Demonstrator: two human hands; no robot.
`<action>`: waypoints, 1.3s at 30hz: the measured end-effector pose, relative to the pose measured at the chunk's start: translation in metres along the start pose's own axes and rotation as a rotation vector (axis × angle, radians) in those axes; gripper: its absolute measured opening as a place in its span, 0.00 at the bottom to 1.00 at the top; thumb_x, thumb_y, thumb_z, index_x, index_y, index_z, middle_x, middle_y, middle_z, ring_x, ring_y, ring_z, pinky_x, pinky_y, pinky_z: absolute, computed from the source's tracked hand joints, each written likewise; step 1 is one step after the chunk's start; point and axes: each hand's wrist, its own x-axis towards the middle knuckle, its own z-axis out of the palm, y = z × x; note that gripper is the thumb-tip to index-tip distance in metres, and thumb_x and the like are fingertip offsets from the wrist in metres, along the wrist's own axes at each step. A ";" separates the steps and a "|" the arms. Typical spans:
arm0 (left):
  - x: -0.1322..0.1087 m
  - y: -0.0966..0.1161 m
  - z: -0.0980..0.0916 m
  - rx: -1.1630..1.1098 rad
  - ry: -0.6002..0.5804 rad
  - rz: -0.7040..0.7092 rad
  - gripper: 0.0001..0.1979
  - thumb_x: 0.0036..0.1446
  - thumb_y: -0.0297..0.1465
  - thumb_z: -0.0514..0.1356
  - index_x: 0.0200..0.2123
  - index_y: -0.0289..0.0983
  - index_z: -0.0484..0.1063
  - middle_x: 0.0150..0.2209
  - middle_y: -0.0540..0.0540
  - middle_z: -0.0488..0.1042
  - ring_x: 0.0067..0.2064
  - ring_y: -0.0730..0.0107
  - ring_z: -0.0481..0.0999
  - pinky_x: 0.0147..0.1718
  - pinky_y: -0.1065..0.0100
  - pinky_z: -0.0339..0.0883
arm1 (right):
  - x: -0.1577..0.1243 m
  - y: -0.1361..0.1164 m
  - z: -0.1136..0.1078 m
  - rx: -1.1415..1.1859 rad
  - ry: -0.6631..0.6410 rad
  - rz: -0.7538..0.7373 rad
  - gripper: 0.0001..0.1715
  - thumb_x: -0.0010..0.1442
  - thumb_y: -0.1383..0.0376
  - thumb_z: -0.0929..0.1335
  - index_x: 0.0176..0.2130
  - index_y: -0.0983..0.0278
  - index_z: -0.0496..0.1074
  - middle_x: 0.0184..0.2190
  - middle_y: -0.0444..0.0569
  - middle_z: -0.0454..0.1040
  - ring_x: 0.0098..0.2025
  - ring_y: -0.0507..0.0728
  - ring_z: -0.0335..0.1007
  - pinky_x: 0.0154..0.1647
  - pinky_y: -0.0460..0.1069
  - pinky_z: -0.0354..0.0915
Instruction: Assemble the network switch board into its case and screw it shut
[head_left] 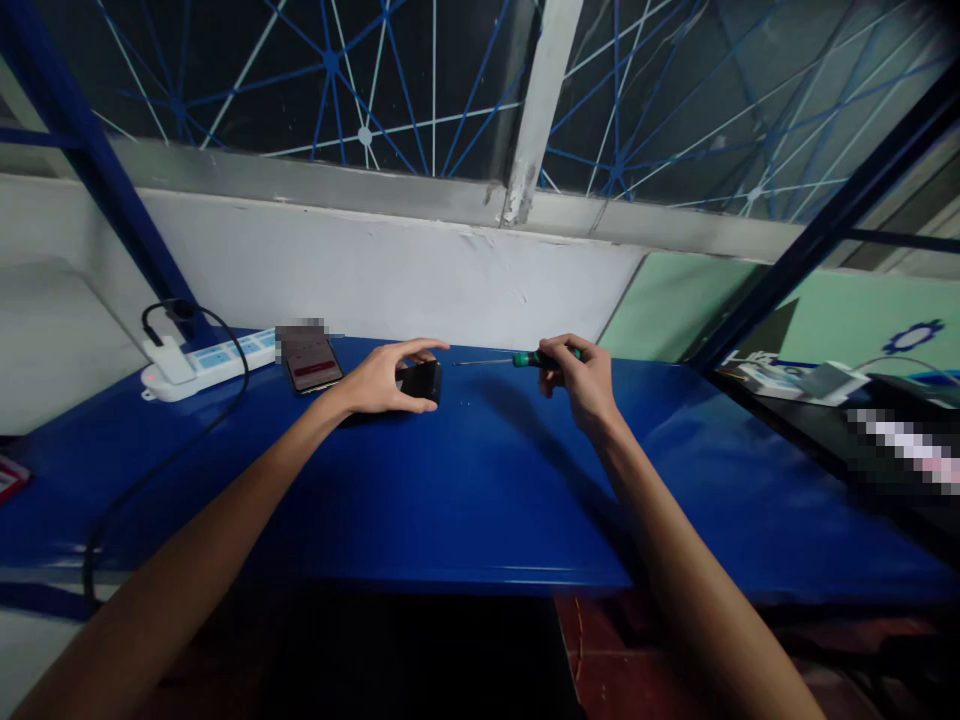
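My left hand [377,380] grips a small black box-shaped device [424,380] at the back of the blue table, thumb on the near side and fingers over the far side. Part of the device is hidden behind the hand. My right hand [583,378] is closed around the green and black handle of a screwdriver [526,359]. Its thin shaft points left, and the tip stops a little short of the device. A few tiny specks lie on the table below the tip; they are too small to name.
A smartphone [313,370] with a lit screen lies left of my left hand. Behind it runs a white power strip [214,362] with a plugged-in adapter [171,360] and a black cable [180,455]. Blue frame posts rise at both sides of the table [465,510].
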 end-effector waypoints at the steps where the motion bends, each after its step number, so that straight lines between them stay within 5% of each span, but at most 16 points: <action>1: -0.001 0.000 -0.002 -0.024 0.017 0.001 0.39 0.43 0.37 0.71 0.60 0.41 0.64 0.52 0.41 0.73 0.56 0.55 0.71 0.55 0.55 0.62 | -0.001 -0.001 0.001 0.016 -0.024 -0.006 0.12 0.54 0.59 0.71 0.26 0.63 0.69 0.12 0.40 0.66 0.12 0.50 0.61 0.14 0.46 0.57; 8: -0.003 0.001 -0.006 -0.062 0.028 0.007 0.38 0.45 0.39 0.70 0.60 0.41 0.63 0.52 0.40 0.73 0.56 0.52 0.71 0.58 0.50 0.60 | -0.010 -0.003 0.012 0.000 -0.138 -0.044 0.11 0.55 0.59 0.71 0.27 0.63 0.70 0.14 0.41 0.68 0.13 0.50 0.62 0.15 0.47 0.59; 39: -0.002 -0.001 0.001 -0.027 0.044 0.014 0.38 0.45 0.38 0.70 0.60 0.42 0.64 0.54 0.40 0.72 0.57 0.52 0.70 0.55 0.52 0.64 | -0.013 -0.009 0.012 -0.089 -0.120 -0.069 0.11 0.56 0.60 0.71 0.28 0.64 0.70 0.11 0.40 0.65 0.13 0.49 0.60 0.16 0.47 0.59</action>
